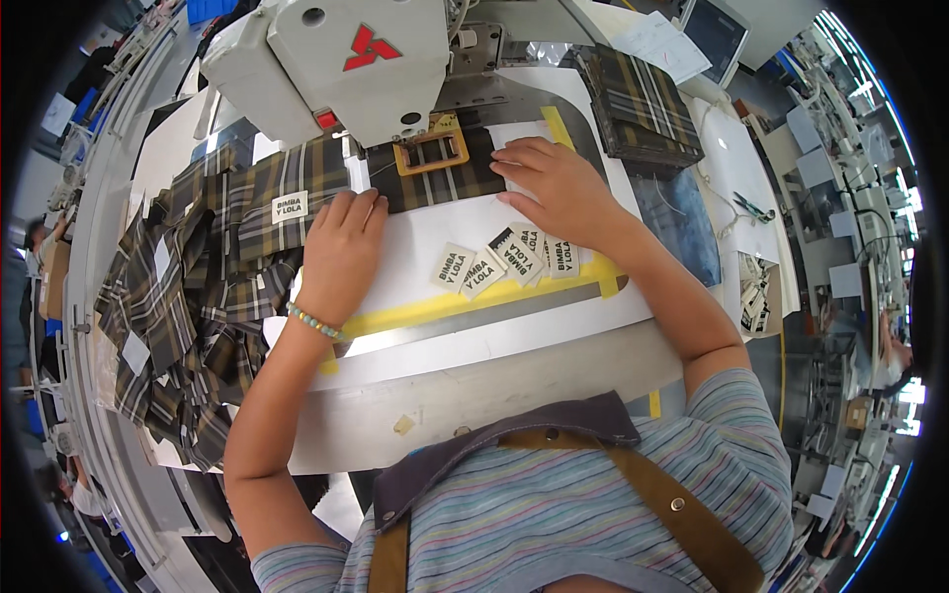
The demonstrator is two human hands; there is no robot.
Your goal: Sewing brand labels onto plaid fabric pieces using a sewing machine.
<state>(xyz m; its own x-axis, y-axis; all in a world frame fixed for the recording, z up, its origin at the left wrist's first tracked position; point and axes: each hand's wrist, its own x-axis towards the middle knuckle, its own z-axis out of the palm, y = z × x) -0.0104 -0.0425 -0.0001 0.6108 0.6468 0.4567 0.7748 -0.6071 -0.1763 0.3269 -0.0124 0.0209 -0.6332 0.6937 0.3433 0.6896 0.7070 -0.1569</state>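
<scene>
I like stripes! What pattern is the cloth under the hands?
Dark plaid cloth, brown with pale lines; the head view shows it.

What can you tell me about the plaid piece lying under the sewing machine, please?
The plaid piece is dark brown woven cloth with cream and yellow lines. It lies flat on the white table below the machine head, pinned by a yellow rectangular clamp. The left hand rests at its lower left edge; the right hand presses its right end.

Surroundings as I see them from here: pale grey worktop (474, 395) with yellow tape strips (465, 301); curved rows of further workstations (840, 198) at right, brightly lit; blue bins (210, 8) at top left; grey floor (30, 178) at left.
</scene>
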